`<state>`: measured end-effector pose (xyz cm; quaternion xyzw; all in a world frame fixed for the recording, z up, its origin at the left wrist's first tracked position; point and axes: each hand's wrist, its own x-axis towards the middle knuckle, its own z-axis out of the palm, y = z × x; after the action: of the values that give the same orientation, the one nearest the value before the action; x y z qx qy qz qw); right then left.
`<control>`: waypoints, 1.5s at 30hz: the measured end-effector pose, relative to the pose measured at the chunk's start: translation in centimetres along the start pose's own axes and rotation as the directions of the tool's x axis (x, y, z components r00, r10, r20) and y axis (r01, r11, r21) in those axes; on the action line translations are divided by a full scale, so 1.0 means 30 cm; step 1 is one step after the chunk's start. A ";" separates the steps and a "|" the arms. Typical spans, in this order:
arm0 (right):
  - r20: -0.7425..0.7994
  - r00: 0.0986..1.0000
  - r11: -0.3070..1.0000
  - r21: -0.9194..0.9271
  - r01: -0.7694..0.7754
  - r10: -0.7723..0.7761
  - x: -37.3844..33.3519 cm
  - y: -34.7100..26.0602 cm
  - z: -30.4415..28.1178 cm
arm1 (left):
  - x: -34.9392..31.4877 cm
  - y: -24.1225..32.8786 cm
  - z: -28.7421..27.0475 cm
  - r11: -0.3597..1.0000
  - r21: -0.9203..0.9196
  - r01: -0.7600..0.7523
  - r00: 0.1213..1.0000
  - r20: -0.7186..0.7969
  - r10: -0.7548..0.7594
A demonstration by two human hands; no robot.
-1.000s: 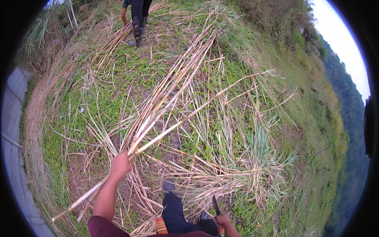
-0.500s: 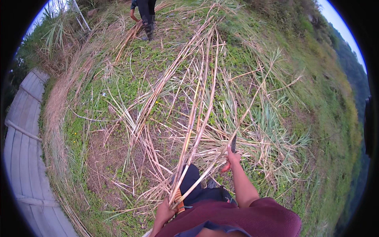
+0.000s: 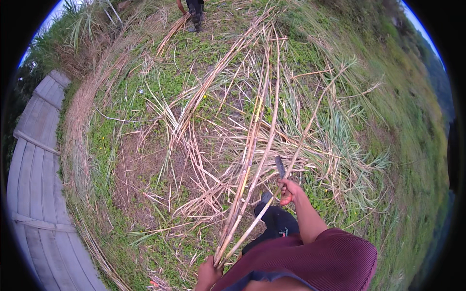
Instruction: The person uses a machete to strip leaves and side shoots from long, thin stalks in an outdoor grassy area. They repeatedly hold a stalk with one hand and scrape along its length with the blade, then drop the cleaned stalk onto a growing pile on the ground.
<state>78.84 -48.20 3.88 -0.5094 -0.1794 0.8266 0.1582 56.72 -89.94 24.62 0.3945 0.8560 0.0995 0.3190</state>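
Observation:
Low at the bottom of the head view, my left hand [image 3: 208, 272] is closed around the lower ends of several long, yellow-brown cane stalks [image 3: 247, 169]. They fan out away from me across the ground. One thinner stalk [image 3: 310, 123] splits off to the right and ends in a leafy top. By that stalk, my right hand [image 3: 290, 188] grips a knife with a reddish-orange handle [image 3: 286, 198]. Its dark, broad blade [image 3: 280, 166] points away from me and slightly left, beside the stalk. Whether the blade touches the stalk I cannot tell.
Cut stalks and dry leaves [image 3: 189, 160] litter the grass, with green leaf tops [image 3: 349, 145] at right. A grey corrugated roof or panel surface [image 3: 39, 179] borders the left. At the far end, another person [image 3: 195, 14] holds a bundle of stalks [image 3: 172, 35].
My left hand has drawn the stalk ends nearer to me. My right hand has come down along the thin stalk, and the blade now tips left. The view has shifted a little.

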 end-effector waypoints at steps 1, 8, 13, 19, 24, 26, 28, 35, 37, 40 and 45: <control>0.040 0.998 0.999 0.033 0.040 -0.042 -0.026 0.059 -0.016 | -0.055 -0.042 0.035 1.000 -0.017 0.007 1.000 -0.007 -0.007; 0.244 0.965 0.981 0.188 0.054 -0.100 -0.376 0.352 0.121 | -0.441 -0.200 0.277 0.952 -0.306 -0.011 0.999 -0.045 -0.002; 0.332 0.938 0.982 0.185 0.034 -0.095 -0.432 0.539 0.104 | -0.682 -0.275 0.394 0.989 -0.143 -0.031 0.995 -0.100 0.017; 0.673 0.740 0.950 0.231 -0.212 0.002 -0.559 0.675 0.051 | -0.893 -0.225 0.471 0.994 -0.054 -0.095 0.982 -0.169 0.084; 0.689 0.707 0.914 0.373 -0.161 -0.157 -0.794 0.799 0.012 | -1.076 -0.220 0.574 0.995 -0.033 -0.096 0.975 -0.206 0.087; 0.675 0.711 0.889 0.428 -0.161 -0.196 -0.863 0.849 -0.077 | -1.153 -0.232 0.679 0.993 -0.083 -0.085 0.968 -0.244 0.063; 0.724 0.642 0.878 0.450 -0.164 -0.252 -0.933 0.893 -0.171 | -1.226 -0.262 0.816 0.990 -0.102 -0.094 0.960 -0.274 0.063; 0.786 0.471 0.833 0.526 -0.171 -0.400 -1.271 1.016 -0.559 | -1.474 -0.099 1.119 0.970 -0.105 -0.218 0.931 -0.319 0.175; 0.666 0.566 0.814 0.580 0.015 -0.485 -1.387 1.052 -0.669 | -1.528 -0.087 1.191 0.961 -0.079 -0.266 0.919 -0.321 0.228; 0.552 0.643 0.796 0.585 0.155 -0.531 -1.587 1.085 -0.813 | -1.592 -0.096 1.285 0.965 -0.037 -0.261 0.936 -0.256 0.243; 0.434 0.595 0.710 0.600 0.369 -0.676 -1.750 1.161 -0.975 | -1.579 -0.148 1.335 0.907 -0.128 -0.401 0.905 -0.210 0.370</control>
<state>125.02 -98.43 16.98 -0.0737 -0.1710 0.8761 0.4447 102.00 -131.16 13.78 0.5174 0.7746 0.2678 0.2460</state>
